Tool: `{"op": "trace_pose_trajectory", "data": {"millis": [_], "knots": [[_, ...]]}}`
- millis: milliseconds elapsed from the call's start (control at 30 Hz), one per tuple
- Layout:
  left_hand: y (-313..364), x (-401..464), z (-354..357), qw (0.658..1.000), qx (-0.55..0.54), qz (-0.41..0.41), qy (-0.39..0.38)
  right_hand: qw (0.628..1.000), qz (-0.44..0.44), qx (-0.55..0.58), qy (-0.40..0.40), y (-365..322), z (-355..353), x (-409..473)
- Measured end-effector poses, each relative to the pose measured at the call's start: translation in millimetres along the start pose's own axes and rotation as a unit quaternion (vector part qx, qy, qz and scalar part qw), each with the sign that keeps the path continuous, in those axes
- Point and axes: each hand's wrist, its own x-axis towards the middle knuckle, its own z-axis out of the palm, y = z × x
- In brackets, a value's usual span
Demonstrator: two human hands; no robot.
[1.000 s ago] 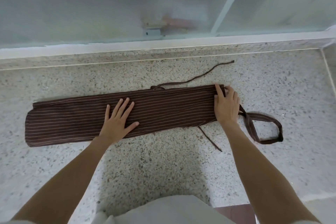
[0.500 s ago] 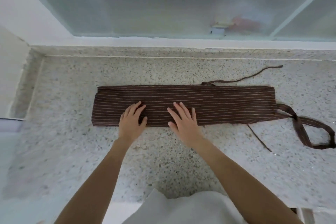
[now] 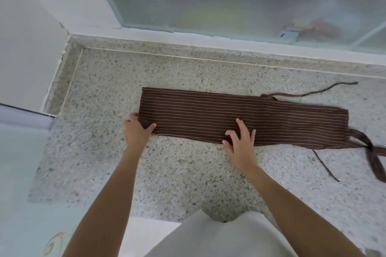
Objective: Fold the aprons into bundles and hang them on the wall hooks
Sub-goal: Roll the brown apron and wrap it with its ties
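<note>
Head view, the only one I've got. Brown striped apron (image 3: 240, 119) is folded into a long narrow strip, lying flat across the middle of the frame on the speckled stone counter (image 3: 188, 177), running from centre-left out to the right edge.

Left hand (image 3: 136, 130) is at the strip's left end, lower corner: thumb on top of the cloth, fingers at or under the end edge. Reads as a pinch on the corner, though I can't see the fingertips under the fabric. Right hand (image 3: 240, 142) sits flat on the strip's near edge around mid-frame, fingers spread, pressing, not gripping.

My read: about to roll or fold in from the left end, with the right hand as anchor. No bundle yet. No hooks in frame.

Loose bits: thin tie (image 3: 309, 93) trailing off the far edge toward upper right, another thin tie (image 3: 325, 166) off the near edge at lower right, and the wide strap (image 3: 369, 148) knotted at the right end, running out of frame.

Risks from here:
- Layers shear if the left end lifts without the right hand holding; strip goes skewed and the bundle comes out lopsided.
- Ties are untucked, so they can get rolled in unevenly or drag.
- Smooth counter, so the cloth may slide instead of folding.
- Strap end is off-frame, so I can't check it's free.
</note>
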Motion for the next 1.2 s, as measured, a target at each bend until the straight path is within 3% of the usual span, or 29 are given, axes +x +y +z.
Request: {"op": "trace_pose_trajectory", "data": {"millis": [100,200,300,400,567,667,767,867,933,1000,1067,1133,1200], "knots": [[5,0,-6,0.997,-0.063,-0.048,-0.004,0.998,-0.04,-0.022,0.032,11,-6,-7],[21,-19,-15,0.976,-0.191,-0.079,0.063,0.995,-0.056,-0.078,0.024,19,-8,-19],[57,-51,-24,0.933,-0.334,-0.038,0.129,0.994,-0.069,-0.07,-0.048,22,-12,-29],[111,-93,-13,0.917,-0.385,0.059,0.083,0.987,-0.084,-0.018,-0.133,31,-22,-32],[198,-158,49,0.925,-0.285,0.251,-0.021,0.976,-0.103,0.029,-0.188,52,-48,-34],[238,-189,93,0.904,-0.278,0.321,-0.055,0.993,-0.045,0.103,-0.047,79,-68,-57],[258,-211,145,0.885,-0.233,0.386,-0.122,0.979,0.089,0.132,0.13,114,-96,-90],[257,-225,192,0.874,-0.064,0.414,-0.246,0.944,0.233,0.182,0.144,147,-121,-103],[253,-226,204,0.852,0.037,0.426,-0.302,0.935,0.27,0.191,0.13,167,-130,-98],[246,-218,197,0.85,0.029,0.465,-0.246,0.931,0.276,0.205,0.121,180,-137,-86],[232,-206,178,0.869,-0.011,0.477,-0.129,0.932,0.267,0.22,0.11,185,-140,-67],[209,-192,160,0.912,-0.048,0.406,-0.027,0.93,0.269,0.233,0.088,187,-141,-47],[187,-175,146,0.954,-0.067,0.294,0.009,0.926,0.287,0.237,0.065,183,-140,-28]]}}
